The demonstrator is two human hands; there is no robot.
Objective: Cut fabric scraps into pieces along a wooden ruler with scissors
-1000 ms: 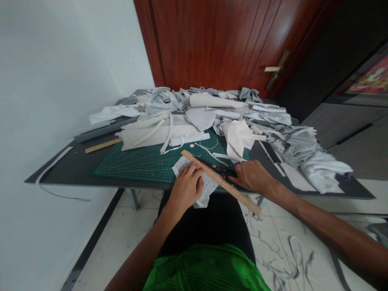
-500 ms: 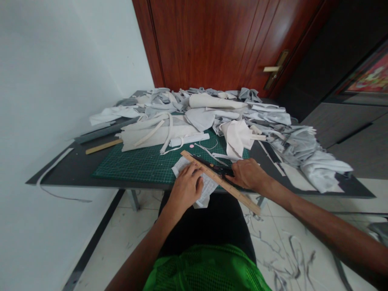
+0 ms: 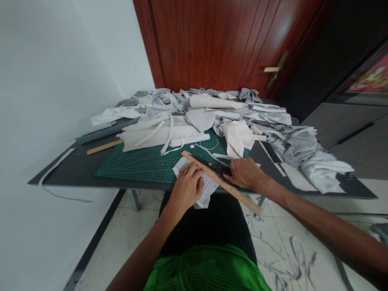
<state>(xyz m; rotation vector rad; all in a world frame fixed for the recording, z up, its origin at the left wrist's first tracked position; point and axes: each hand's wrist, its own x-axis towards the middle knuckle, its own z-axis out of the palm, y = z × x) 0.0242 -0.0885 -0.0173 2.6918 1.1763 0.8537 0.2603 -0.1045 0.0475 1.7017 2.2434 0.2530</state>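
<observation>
My left hand (image 3: 185, 187) lies flat with fingers spread on a white piece of fabric (image 3: 209, 186) at the front edge of the green cutting mat (image 3: 142, 161). It also presses the near side of a long wooden ruler (image 3: 221, 182) laid diagonally across the fabric. My right hand (image 3: 245, 173) rests just beyond the ruler, fingers curled over the handles of black scissors (image 3: 212, 165) that lie on the mat, blades pointing up-left.
A heap of white and grey fabric pieces (image 3: 218, 117) covers the back and right of the dark table (image 3: 75, 165). A second wooden strip (image 3: 104, 146) lies at the left. A brown door (image 3: 224, 44) stands behind. Fabric scraps litter the floor (image 3: 285, 250).
My right hand has slid a little up and left along the scissors. The left hand, ruler and fabric have stayed put.
</observation>
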